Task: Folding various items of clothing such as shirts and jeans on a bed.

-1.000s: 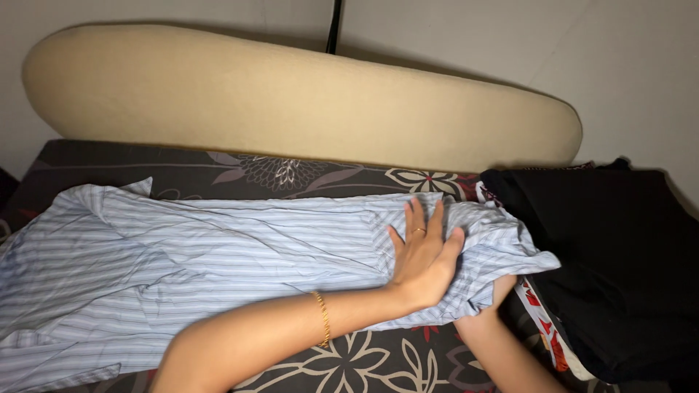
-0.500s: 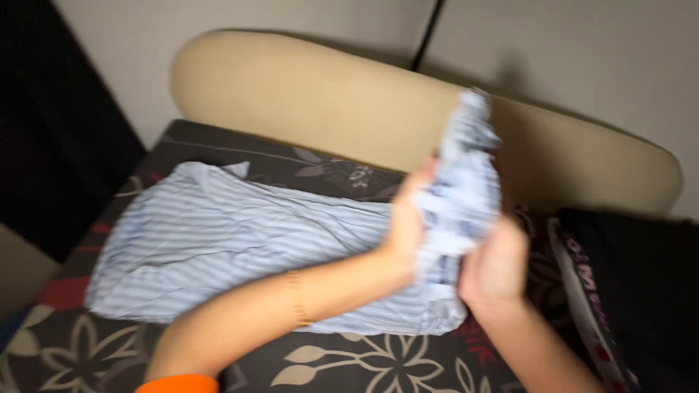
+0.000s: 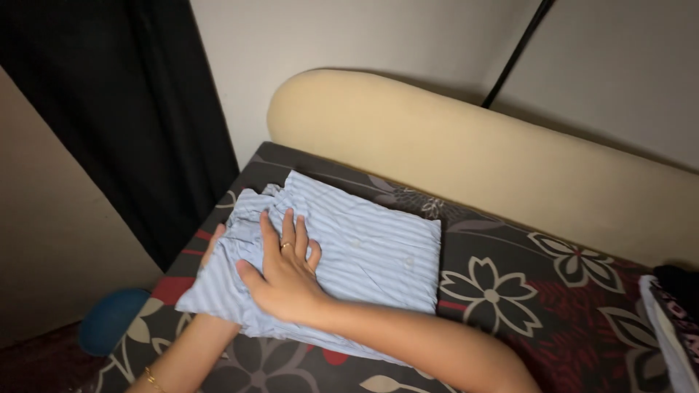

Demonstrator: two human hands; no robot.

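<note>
A light blue striped shirt (image 3: 364, 247) lies folded into a rough rectangle on the dark floral bed cover (image 3: 524, 306). My right hand (image 3: 284, 273), a ring on one finger, presses flat on the shirt's left half with its fingers spread. My left hand (image 3: 212, 249) reaches in from the lower left, a gold bracelet on its wrist. It is mostly hidden under the shirt's left edge, and only its fingertips show, curled around the cloth.
A long beige bolster (image 3: 473, 153) runs along the wall behind the shirt. A black curtain (image 3: 138, 109) hangs at the left. A blue rounded object (image 3: 109, 316) sits beside the bed's lower left corner. Patterned and black cloth (image 3: 673, 320) lies at the right edge.
The shirt was spread out wide, then lifted at its right end and folded over to the left. It now lies as a compact folded rectangle. The view has swung left.
</note>
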